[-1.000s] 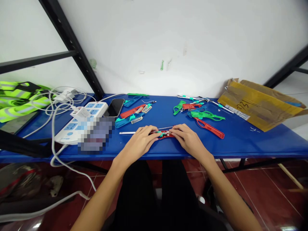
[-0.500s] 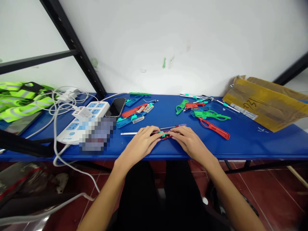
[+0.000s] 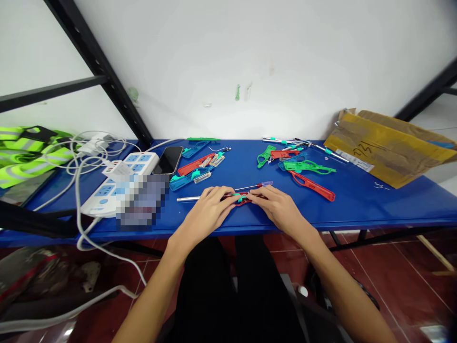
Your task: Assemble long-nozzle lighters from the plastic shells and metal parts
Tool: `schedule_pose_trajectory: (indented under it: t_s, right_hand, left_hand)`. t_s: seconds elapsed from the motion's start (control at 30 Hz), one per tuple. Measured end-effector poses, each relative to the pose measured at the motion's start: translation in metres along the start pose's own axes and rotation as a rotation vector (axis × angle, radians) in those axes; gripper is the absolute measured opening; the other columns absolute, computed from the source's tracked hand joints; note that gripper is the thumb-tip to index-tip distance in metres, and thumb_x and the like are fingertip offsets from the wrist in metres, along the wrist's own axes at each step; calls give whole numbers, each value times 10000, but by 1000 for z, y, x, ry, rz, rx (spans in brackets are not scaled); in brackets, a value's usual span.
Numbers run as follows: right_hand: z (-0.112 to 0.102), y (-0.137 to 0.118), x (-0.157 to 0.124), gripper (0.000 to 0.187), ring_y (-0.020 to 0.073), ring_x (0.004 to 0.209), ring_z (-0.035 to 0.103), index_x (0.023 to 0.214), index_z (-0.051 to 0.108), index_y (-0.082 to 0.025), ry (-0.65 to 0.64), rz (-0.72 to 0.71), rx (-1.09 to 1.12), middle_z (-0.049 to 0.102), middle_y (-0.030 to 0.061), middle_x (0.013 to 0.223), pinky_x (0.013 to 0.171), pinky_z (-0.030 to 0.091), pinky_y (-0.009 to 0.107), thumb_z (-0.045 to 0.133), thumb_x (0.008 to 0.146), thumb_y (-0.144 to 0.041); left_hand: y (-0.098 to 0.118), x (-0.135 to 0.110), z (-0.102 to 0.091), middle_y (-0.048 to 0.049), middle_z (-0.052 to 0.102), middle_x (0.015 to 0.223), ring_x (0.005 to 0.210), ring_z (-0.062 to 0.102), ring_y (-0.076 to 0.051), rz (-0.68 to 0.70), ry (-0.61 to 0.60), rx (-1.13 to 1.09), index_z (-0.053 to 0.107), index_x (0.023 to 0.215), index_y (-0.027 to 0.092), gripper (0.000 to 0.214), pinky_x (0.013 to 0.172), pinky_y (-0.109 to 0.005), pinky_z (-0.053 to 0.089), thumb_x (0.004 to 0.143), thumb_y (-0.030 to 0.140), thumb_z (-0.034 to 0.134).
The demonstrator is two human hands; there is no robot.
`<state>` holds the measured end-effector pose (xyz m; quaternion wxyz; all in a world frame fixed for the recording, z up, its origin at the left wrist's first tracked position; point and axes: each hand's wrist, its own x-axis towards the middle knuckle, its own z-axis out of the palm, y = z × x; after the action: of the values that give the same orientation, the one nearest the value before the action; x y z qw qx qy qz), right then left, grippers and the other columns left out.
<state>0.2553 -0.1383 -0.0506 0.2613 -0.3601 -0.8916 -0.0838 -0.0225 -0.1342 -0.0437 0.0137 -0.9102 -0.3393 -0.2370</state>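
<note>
Near the desk's front edge lies a red long-neck lighter (image 3: pixel 244 202), its metal tube (image 3: pixel 188 198) sticking out leftward and a green trigger in its middle. My left hand (image 3: pixel 209 207) is closed over the tube end, thumb and fingers at the trigger. My right hand (image 3: pixel 276 205) pinches the other end of the casing. The palms hide much of the lighter. Just behind the fingers lies a screwdriver (image 3: pixel 264 184) with a purple handle, apart from the hands as far as I can see.
Lighter parts lie back left, with a blue casing (image 3: pixel 182 181) and red casing (image 3: pixel 195 164). More sit back right, among them a green casing (image 3: pixel 310 166) and red casing (image 3: pixel 314 186). A phone (image 3: pixel 168 160), power strip (image 3: pixel 107 190) and cardboard box (image 3: pixel 385 147) flank them.
The camera view has shifted slightly, so the scene sits a little further left. Both hands stay on the lighter, with only slight finger movement; more of the screwdriver handle shows.
</note>
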Motion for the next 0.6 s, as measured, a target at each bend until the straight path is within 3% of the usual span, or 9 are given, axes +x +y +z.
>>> schedule_pose_trajectory:
  t_s: [0.13,0.27,0.43,0.6]
  right_hand:
    - [1,-2,-2,324,253,1103,780,1325,805,-215,6,7,-25,824,95,1281,987,676,410,591,1098,-130]
    - [5,0,-5,315,263,1172,796,1343,793,-166,46,-14,13,823,114,1316,1047,672,420,585,1108,-143]
    - [9,3,-7,323,268,1197,804,1336,809,-197,55,-7,56,823,104,1326,1084,668,442,614,1090,-123]
    - [9,0,-5,329,252,1220,796,1316,822,-211,56,1,71,823,93,1328,1103,660,422,621,1079,-104]
  left_hand:
    - [3,1,-1,-111,705,1419,1272,657,-269,40,25,77,699,1395,203,303,1137,-485,442,1151,262,530]
    - [2,2,-1,-97,724,1444,1301,664,-250,115,4,79,677,1428,208,324,1190,-502,400,1146,188,519]
    - [0,3,-3,-96,746,1372,1257,669,-244,151,-15,41,680,1424,198,335,1142,-485,444,1123,143,543]
    - [7,2,-3,-113,737,1354,1226,662,-251,95,14,15,695,1399,187,321,1094,-463,490,1118,145,545]
